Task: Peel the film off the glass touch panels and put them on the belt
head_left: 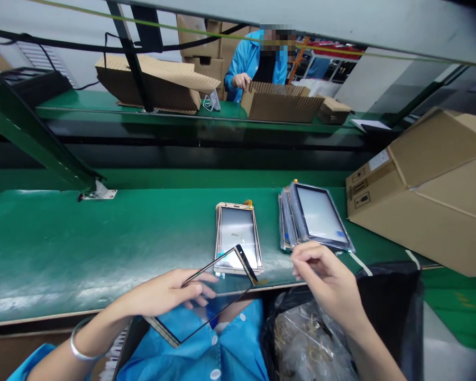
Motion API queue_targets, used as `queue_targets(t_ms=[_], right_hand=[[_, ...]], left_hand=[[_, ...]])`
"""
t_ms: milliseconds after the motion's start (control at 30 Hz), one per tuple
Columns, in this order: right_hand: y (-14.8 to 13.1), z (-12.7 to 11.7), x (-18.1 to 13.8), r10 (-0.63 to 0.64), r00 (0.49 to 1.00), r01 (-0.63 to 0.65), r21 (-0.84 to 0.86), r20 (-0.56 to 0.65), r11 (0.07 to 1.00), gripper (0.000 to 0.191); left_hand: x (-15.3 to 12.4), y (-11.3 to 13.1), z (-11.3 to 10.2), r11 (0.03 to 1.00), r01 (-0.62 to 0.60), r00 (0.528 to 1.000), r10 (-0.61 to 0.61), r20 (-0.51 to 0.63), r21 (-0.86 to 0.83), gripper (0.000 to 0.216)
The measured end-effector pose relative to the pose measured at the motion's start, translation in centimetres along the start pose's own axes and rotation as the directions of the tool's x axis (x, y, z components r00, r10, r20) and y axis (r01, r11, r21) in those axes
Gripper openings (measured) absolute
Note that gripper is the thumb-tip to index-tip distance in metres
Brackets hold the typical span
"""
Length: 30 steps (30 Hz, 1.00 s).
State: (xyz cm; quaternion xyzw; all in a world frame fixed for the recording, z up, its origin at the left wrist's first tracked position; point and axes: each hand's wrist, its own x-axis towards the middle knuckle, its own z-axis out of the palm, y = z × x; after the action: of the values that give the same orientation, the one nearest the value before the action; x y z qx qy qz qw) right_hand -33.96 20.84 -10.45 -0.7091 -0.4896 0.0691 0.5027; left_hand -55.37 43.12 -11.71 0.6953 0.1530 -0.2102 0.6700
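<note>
My left hand [164,292] holds a thin clear glass panel with a dark border [206,304] by its left edge, tilted over my lap in front of the green bench. My right hand [325,278] hovers to the panel's right with thumb and fingers pinched together; what they hold, if anything, is too thin to make out. Just beyond the panel lies a stack of gold-rimmed screen panels [238,235]. A second stack with dark rims [315,217] lies to its right, nearest my right hand.
A large cardboard box [428,190] stands at the right on the green bench [83,238]. A black bag with clear film scraps [309,338] hangs below my right hand. Across the far bench, another person in a blue coat [248,61] works beside cardboard dividers [280,103].
</note>
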Motion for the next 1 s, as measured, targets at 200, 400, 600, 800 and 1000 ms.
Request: queue_targets(t_ms=[200,400,600,800,1000], right_hand=[[0.7,0.6,-1.4,-0.111,0.983,0.143,-0.234,0.147,0.962,0.025],[0.7,2.5,-1.6,-0.509,0.853,0.489,-0.517,0.115,0.702,0.021],[0.0,1.1,-3.0,-0.166,0.985,0.162,-0.090,-0.039,0.983,0.014],[0.7,-0.5,-2.4,0.183,0.982,-0.184,0.051,0.040,0.982,0.004],[0.3,-0.4,-0.7,-0.010,0.933,0.098,-0.228,0.361,0.969,0.011]], left_hand=[[2.2,0.6,0.9,1.000,-0.007,0.993,0.008,0.114,-0.015,0.044],[3.1,1.1,1.7,0.993,-0.013,0.982,0.035,0.186,-0.120,0.043],[4.3,1.4,2.5,0.995,0.017,0.984,0.001,0.176,-0.102,0.041],[4.7,1.8,3.0,1.000,0.022,0.983,-0.023,0.183,0.007,0.041],[4.0,1.9,3.2,0.994,-0.021,0.986,0.003,0.165,0.107,0.041]])
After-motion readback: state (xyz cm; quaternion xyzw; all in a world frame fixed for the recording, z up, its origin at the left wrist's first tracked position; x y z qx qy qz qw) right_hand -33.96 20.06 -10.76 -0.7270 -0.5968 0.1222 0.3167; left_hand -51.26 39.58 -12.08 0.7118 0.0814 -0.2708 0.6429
